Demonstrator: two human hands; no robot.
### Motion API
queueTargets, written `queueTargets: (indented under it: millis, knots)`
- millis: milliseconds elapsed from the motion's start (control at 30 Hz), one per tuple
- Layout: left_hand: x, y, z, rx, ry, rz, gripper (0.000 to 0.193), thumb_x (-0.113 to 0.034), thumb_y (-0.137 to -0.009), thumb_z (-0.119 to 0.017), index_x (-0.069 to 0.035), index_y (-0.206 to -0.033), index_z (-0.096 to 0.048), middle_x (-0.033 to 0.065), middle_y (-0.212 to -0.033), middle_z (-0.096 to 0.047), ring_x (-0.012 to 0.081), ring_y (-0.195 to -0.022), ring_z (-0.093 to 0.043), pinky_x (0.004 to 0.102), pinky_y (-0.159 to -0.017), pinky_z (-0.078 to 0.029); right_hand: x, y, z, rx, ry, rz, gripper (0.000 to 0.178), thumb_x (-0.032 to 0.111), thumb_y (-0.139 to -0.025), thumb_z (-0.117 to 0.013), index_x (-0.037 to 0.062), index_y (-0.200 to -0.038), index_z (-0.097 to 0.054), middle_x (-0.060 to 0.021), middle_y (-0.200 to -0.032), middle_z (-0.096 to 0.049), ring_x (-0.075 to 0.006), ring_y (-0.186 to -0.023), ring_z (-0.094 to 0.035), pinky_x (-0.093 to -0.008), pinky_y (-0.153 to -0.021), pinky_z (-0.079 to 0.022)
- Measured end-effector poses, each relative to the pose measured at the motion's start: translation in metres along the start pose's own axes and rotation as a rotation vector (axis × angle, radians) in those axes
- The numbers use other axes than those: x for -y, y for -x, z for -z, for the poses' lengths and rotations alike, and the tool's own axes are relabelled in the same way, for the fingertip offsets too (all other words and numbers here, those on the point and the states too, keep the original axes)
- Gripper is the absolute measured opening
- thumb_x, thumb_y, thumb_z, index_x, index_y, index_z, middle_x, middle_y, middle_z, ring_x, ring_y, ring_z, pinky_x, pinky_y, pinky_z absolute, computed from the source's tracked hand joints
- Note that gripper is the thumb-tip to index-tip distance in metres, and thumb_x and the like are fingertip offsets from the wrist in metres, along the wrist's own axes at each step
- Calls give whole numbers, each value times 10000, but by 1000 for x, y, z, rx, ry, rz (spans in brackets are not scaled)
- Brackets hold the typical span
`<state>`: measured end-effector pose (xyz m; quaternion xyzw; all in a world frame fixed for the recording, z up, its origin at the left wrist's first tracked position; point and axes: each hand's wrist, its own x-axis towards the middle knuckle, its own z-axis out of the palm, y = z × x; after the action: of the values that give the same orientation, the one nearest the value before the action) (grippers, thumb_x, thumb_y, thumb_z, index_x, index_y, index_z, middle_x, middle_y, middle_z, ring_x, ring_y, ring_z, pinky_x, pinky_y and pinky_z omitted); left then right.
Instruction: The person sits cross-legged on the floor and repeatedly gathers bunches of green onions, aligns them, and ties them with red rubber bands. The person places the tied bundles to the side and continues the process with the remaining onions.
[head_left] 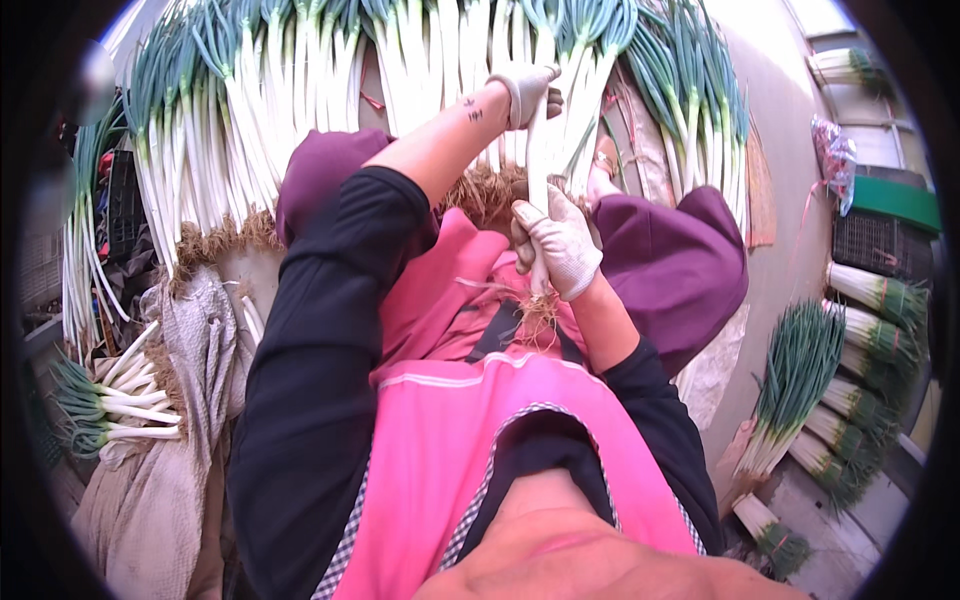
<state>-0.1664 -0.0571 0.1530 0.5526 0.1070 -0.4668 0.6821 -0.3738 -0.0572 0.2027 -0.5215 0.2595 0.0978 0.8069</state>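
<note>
Onion stalk [537,155] is best kept straight between the two grips; pressure should be kept light, as the white shank probably bruises or snaps easily. Upper shank is clamped in left hand [522,92]; lower end is wrapped by right hand [566,246]. Roots [538,318] are left poking out below it, toward pink apron [450,430].

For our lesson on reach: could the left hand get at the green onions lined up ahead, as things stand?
Probably yes: nothing visible separates the left hand from the row, though it may first need to release its held onion.
</note>
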Motion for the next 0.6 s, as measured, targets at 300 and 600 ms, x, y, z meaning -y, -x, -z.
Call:
queueTargets:
  millis: [300, 600]
  knots:
    - [-8, 26, -23, 188, 113, -360, 267, -307, -906, -542, -92, -771, -459, -49, -579, -381, 67, -464, -396, 240, -432, -404, -28, 59, 58, 48, 64, -91, 273, 143, -844, -598, 26, -1078, -521, 12, -749, -496, -62, -579, -430, -211, -493, -361]
    - [-29, -7, 19, 79, 263, -334, 250, -367, -887, -538, -168, -772, -440, -72, -534, -320, 74, -437, -336, 237, -408, -326, -64, 56, 76, -325, 1085, 567, 369, 253, -862, -589, 60, -1160, -492, -168, -819, -625, -289, -706, -640, -355, -601, -486]
